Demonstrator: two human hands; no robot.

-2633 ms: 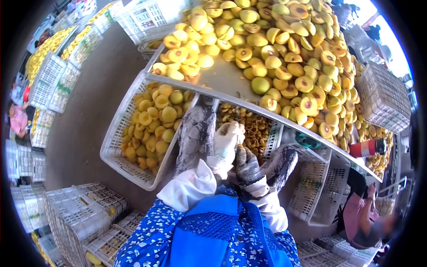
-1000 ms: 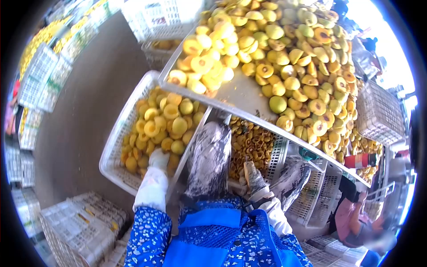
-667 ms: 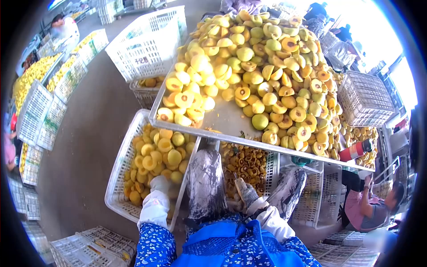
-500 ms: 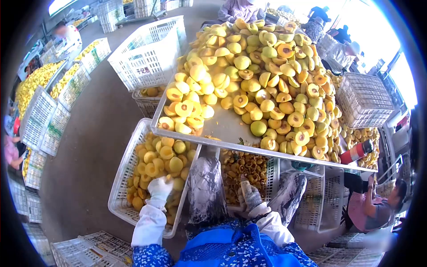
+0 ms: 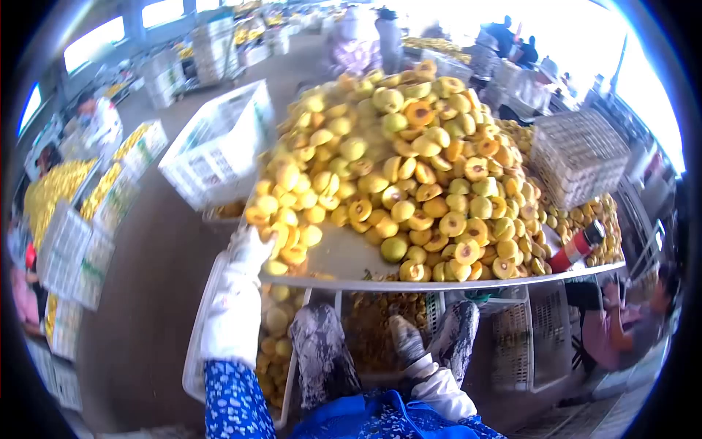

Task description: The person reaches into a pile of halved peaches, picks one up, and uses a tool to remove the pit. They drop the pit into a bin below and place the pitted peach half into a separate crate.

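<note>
Yellow peach halves [image 5: 431, 172], some showing brown pit hollows, are heaped on the metal table [image 5: 344, 252]. My left hand [image 5: 251, 247], in a white glove, is at the table's near left corner, against the outermost halves. Its fingers look apart, though blurred. Below that forearm stands a white crate [image 5: 196, 358] holding more peach halves [image 5: 276, 329]. Between my knees, my gloved right hand [image 5: 407, 340] is closed above a crate of brown pits and scraps [image 5: 365, 311]. A small tip seems to stick out of its fingers, too blurred to name.
A red, black-topped bottle [image 5: 576, 247] lies near the table's right edge, below an upturned crate [image 5: 581, 157]. A white crate [image 5: 216, 150] stands left of the table. One person [image 5: 632, 322] sits at the right; others work behind.
My left hand has gone from the crate of peach halves up to the fruit at the table's left corner. My right hand stays low over the pits. The camera view has tilted up.
</note>
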